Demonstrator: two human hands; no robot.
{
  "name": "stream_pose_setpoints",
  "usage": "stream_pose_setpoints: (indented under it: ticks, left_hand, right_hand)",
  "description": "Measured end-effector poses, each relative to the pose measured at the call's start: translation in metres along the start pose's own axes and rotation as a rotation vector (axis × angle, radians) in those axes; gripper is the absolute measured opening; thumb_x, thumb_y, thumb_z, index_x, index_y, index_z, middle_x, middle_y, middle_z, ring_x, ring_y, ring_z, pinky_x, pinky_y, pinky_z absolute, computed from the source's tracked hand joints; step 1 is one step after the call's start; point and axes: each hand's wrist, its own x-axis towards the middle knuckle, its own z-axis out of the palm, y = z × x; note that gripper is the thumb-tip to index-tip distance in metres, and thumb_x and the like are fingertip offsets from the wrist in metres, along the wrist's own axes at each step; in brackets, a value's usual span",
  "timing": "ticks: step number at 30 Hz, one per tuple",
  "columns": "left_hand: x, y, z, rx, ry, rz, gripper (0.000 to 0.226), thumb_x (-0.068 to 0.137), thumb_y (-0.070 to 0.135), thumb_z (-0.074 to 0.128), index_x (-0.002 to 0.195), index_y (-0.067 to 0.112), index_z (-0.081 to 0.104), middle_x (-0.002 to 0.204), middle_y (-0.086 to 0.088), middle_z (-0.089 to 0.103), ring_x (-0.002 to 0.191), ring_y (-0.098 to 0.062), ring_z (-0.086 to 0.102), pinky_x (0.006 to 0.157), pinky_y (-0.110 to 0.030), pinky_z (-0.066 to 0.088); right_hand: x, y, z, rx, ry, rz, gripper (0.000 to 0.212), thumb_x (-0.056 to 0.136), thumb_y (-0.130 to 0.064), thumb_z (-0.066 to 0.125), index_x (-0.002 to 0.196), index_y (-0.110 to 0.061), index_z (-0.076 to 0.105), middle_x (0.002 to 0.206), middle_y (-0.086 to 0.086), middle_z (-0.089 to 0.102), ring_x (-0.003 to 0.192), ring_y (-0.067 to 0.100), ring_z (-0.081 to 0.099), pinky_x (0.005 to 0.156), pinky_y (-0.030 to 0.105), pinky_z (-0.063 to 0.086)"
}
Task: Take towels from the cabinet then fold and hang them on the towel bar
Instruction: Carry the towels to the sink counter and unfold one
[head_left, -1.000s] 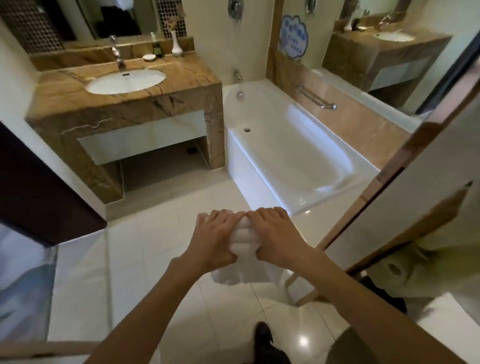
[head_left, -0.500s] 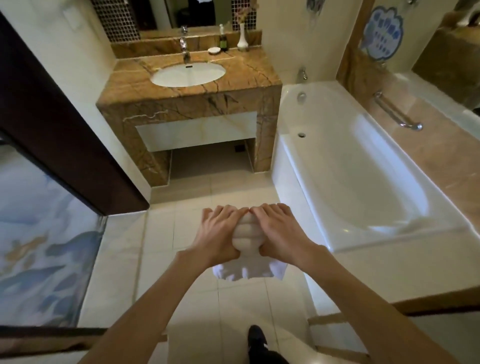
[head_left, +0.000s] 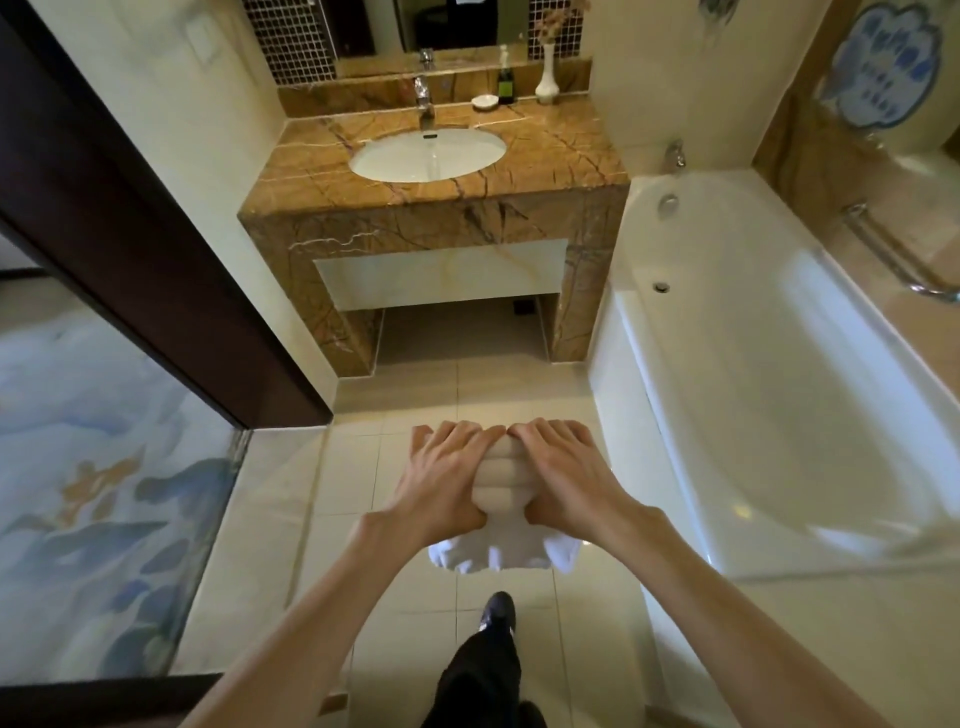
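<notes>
A stack of folded white towels (head_left: 500, 493) is carried in front of me above the tiled floor. My left hand (head_left: 441, 480) grips its left side and my right hand (head_left: 563, 480) grips its right side, fingers curled over the top and thumbs underneath. The fingertips of both hands almost meet over the stack. A metal bar (head_left: 896, 254) is fixed to the brown wall above the far side of the bathtub. The cabinet is out of view.
A marble vanity (head_left: 436, 208) with a white sink stands ahead. The white bathtub (head_left: 779, 374) runs along the right. A dark door frame (head_left: 130, 249) and a painted glass panel (head_left: 93, 493) are on the left. My dark shoe (head_left: 496, 613) steps on the floor.
The view has swung left and moved forward into the bathroom; the vanity is now straight ahead and closer. Both hands keep the same hold on the towels.
</notes>
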Motion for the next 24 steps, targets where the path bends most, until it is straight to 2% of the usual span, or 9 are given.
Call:
stream_pose_setpoints:
  ticks: [4, 9, 13, 16, 20, 24]
  left_hand:
    - [0.035, -0.024, -0.003, 0.003, 0.053, 0.008, 0.087, 0.051, 0.034, 0.069, 0.134, 0.028, 0.044, 0.114, 0.006, 0.053, 0.105, -0.021, 0.050, 0.086, -0.038, 0.035]
    - [0.077, -0.051, -0.014, -0.007, 0.129, 0.036, 0.084, 0.047, 0.036, 0.068, 0.128, 0.029, 0.045, 0.109, 0.006, 0.057, 0.099, -0.023, 0.054, 0.079, -0.038, 0.036]
    - [0.108, -0.064, -0.021, 0.003, 0.143, 0.064, 0.084, 0.049, 0.038, 0.068, 0.129, 0.028, 0.045, 0.112, 0.005, 0.058, 0.102, -0.023, 0.054, 0.082, -0.041, 0.040]
    - [0.132, -0.070, -0.023, 0.026, 0.120, 0.081, 0.083, 0.052, 0.040, 0.070, 0.131, 0.028, 0.044, 0.115, 0.005, 0.056, 0.106, -0.022, 0.053, 0.084, -0.037, 0.035]
    - [0.168, -0.071, -0.027, 0.031, 0.026, 0.070, 0.083, 0.060, 0.042, 0.068, 0.136, 0.033, 0.037, 0.123, 0.010, 0.049, 0.116, -0.017, 0.044, 0.092, -0.033, 0.027]
    - [0.206, -0.070, -0.028, 0.045, 0.011, 0.072, 0.082, 0.061, 0.041, 0.066, 0.137, 0.033, 0.036, 0.124, 0.010, 0.048, 0.116, -0.016, 0.043, 0.093, -0.034, 0.027]
  right_hand:
    - [0.040, 0.011, -0.010, -0.022, 0.007, 0.004, 0.074, 0.055, -0.024, 0.068, 0.124, -0.018, 0.044, 0.113, -0.002, 0.051, 0.107, 0.021, 0.050, 0.099, 0.035, 0.035]
    - [0.087, 0.023, -0.026, -0.069, 0.036, -0.018, 0.067, 0.060, -0.028, 0.066, 0.123, -0.018, 0.046, 0.113, -0.002, 0.053, 0.107, 0.020, 0.050, 0.097, 0.033, 0.036]
    - [0.114, 0.036, -0.033, -0.075, 0.084, -0.017, 0.063, 0.058, -0.026, 0.065, 0.118, -0.017, 0.048, 0.108, -0.002, 0.054, 0.103, 0.021, 0.052, 0.094, 0.034, 0.038]
    - [0.129, 0.049, -0.036, -0.076, 0.099, -0.005, 0.064, 0.055, -0.024, 0.067, 0.116, -0.016, 0.050, 0.106, -0.001, 0.056, 0.100, 0.023, 0.054, 0.091, 0.034, 0.040]
    - [0.149, 0.072, -0.042, -0.111, 0.061, 0.014, 0.070, 0.057, -0.026, 0.072, 0.122, -0.016, 0.047, 0.115, 0.000, 0.055, 0.106, 0.022, 0.053, 0.095, 0.032, 0.038]
    - [0.173, 0.101, -0.049, -0.120, 0.034, 0.019, 0.070, 0.061, -0.029, 0.070, 0.124, -0.017, 0.044, 0.120, -0.001, 0.053, 0.112, 0.020, 0.050, 0.100, 0.032, 0.036]
